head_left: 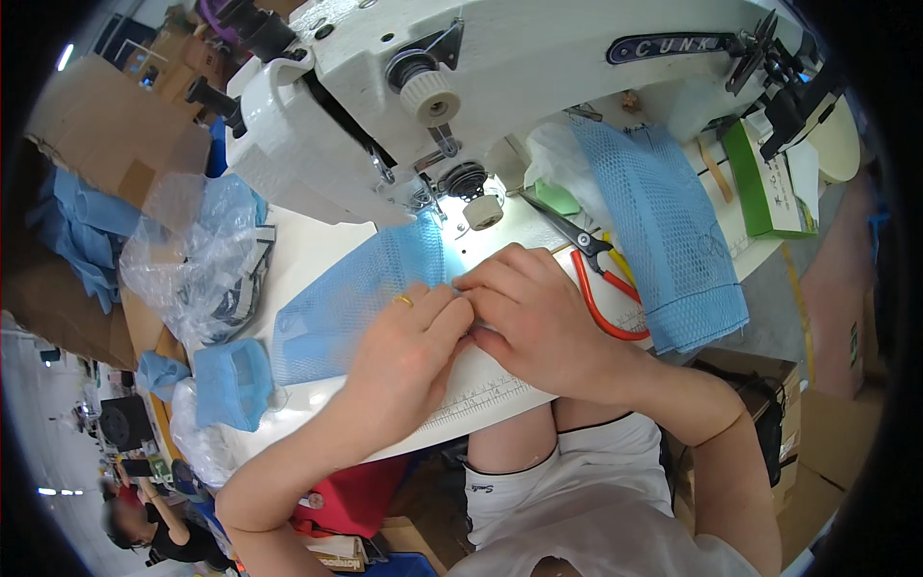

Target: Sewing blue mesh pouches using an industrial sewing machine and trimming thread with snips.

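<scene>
A white sewing machine [288, 154] spans the top of the view, its lamp lighting the needle area. A piece of light blue mesh fabric [332, 303] lies on the white table, one end under the presser foot. Just in front of the needle, my left hand [409, 356], with a ring on one finger, pinches the fabric's right edge. My right hand [538, 313] meets it there, thumb and fingers closed on the same edge. The fingertips hide the gripped part. Close beside my right hand lie scissors [608, 293] with red handles.
Another blue mesh piece [663, 240] hangs over the table's right side, near a green and white box [760, 183]. Clear plastic bags [183, 250], a small blue mesh piece [234, 383] and a cardboard box [120, 125] crowd the left. A person [159, 524] is in the background.
</scene>
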Tool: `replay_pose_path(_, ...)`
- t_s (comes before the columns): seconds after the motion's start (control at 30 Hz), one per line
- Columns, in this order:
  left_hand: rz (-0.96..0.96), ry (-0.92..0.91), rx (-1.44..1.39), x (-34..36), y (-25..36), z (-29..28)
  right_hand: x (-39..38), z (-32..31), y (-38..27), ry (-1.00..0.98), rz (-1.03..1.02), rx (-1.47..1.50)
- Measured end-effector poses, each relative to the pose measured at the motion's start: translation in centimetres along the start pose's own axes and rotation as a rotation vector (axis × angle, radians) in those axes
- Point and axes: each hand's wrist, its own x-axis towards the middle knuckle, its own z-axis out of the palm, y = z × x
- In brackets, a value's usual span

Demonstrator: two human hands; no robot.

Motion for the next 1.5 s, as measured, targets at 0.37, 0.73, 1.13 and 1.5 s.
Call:
replay_pose_path(0.37,-0.053,-0.211,0.209,0.3,-2.7,-2.7,-1.3,0.1,-0.5,0.056,-0.313,-0.401)
replay_pose_path(0.73,0.081,0.054,0.107,0.4,-4.5,0.0,-1.3,-0.2,-0.3,0.103,-0.281,-0.257)
replay_pose_path(1.13,0.111,0.081,0.096,0.2,-5.0,-0.6,-1.1,-0.6,-0.5,0.089,-0.253,-0.189)
replay_pose_path(1.5,0.104,0.073,0.022,-0.2,-4.8,0.8,-0.9,-0.6,0.1,0.030,-0.120,-0.052)
